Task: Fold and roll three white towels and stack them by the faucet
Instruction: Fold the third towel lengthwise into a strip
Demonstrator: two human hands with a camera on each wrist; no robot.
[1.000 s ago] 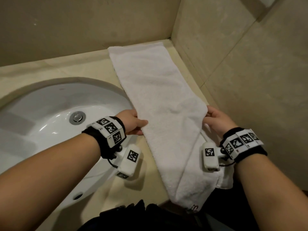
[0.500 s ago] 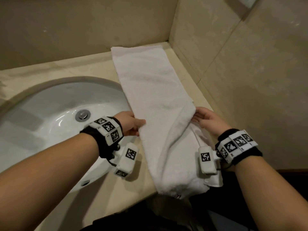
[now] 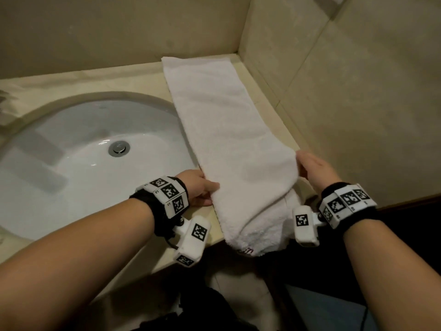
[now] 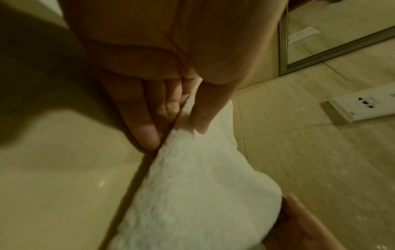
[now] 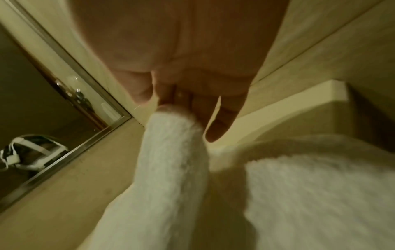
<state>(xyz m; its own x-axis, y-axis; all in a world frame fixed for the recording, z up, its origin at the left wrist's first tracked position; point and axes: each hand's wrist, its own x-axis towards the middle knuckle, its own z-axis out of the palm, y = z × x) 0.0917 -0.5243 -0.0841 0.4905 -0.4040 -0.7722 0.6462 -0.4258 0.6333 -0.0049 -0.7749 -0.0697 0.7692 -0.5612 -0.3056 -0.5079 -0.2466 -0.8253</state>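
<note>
One white towel (image 3: 226, 120) lies as a long strip on the beige counter (image 3: 95, 80), right of the sink, running from the back wall to the front edge. Its near end droops over that edge, with a second layer showing under it on the right. My left hand (image 3: 202, 189) pinches the towel's left edge, thumb on top, as the left wrist view shows on the towel (image 4: 203, 186) and hand (image 4: 174, 132). My right hand (image 3: 312, 168) pinches the right edge, seen close on the towel (image 5: 171, 152) and hand (image 5: 171, 108). No other towels and no faucet are in view.
The white oval sink (image 3: 71, 130) with its metal drain (image 3: 118, 148) fills the left side. A tiled wall (image 3: 358, 115) stands close along the towel's right edge, and another wall runs behind. The counter's front edge is just under my wrists.
Both hands kept their hold. The right side bunched inward half a second ago and is spread flat again now. Less of the towel hangs over the front edge.
</note>
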